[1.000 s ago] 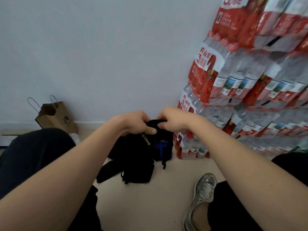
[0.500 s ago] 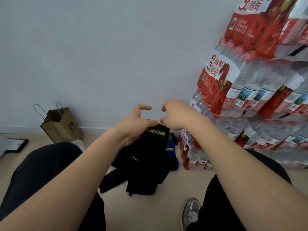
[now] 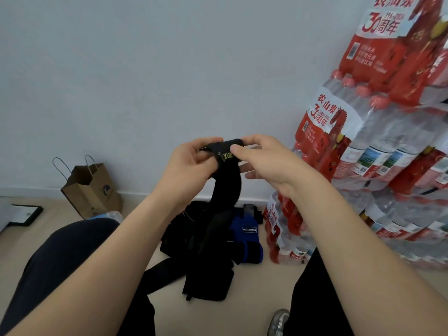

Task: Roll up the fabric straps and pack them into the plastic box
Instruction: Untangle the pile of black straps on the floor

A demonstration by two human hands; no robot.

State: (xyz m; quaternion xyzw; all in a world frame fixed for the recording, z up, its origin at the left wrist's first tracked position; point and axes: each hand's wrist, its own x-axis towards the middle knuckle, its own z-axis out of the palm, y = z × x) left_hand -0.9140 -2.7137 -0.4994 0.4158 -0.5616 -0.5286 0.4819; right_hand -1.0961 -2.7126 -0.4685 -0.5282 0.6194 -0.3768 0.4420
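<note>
Fabric straps lie in a loose black-and-blue heap on the floor, none visibly rolled, and no plastic box is in view, so I judge the task barely begun. One black strap hangs down to the heap, its lettered end pinched by left hand and right hand, fingers curled round the first turn

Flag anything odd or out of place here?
Nothing looks spilled or damaged. One oddity: no plastic box is in view. The left hand and right hand pinch the top of a black strap, whose tail hangs loose into a jumbled pile of straps on the floor.
</note>
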